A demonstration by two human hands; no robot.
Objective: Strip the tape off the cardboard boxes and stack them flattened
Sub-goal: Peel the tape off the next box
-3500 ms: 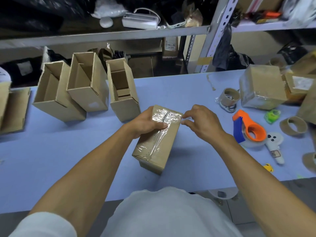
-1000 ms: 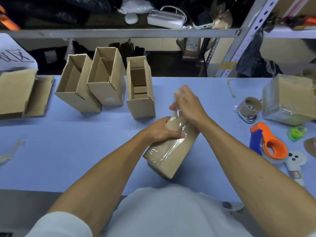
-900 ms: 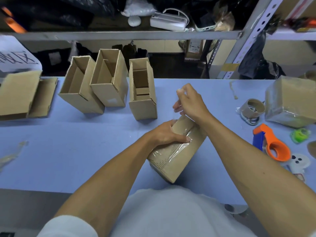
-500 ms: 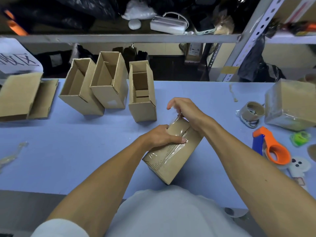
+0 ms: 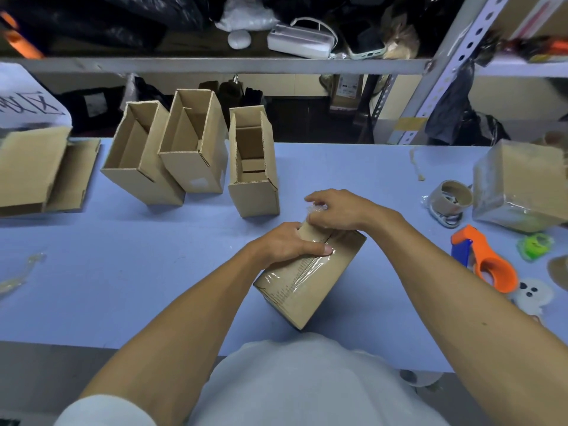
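Observation:
A small taped cardboard box [image 5: 310, 281] lies at an angle on the blue table [image 5: 153, 272] in front of me. My left hand [image 5: 285, 244] presses down on its far half, thumb flat on the clear tape. At the box's far end, my right hand [image 5: 338, 209] pinches a crinkled bit of clear tape [image 5: 316, 209]. Three open cardboard boxes [image 5: 196, 149] stand in a row beyond. A flattened box [image 5: 40, 170] lies at the far left. Another taped box [image 5: 522, 182] sits at the right edge.
An orange and blue tape dispenser [image 5: 485, 259], a tape roll [image 5: 451, 198], a green item [image 5: 534, 244] and a white ghost-shaped item [image 5: 531, 295] lie to the right. A strip of peeled tape [image 5: 18, 272] lies at the left. Metal shelves [image 5: 215, 64] with clutter stand behind the table.
My right hand lifted a strip of tape up off the box's far end, then came back down to that end. The box turned slightly; my left hand kept pressing it.

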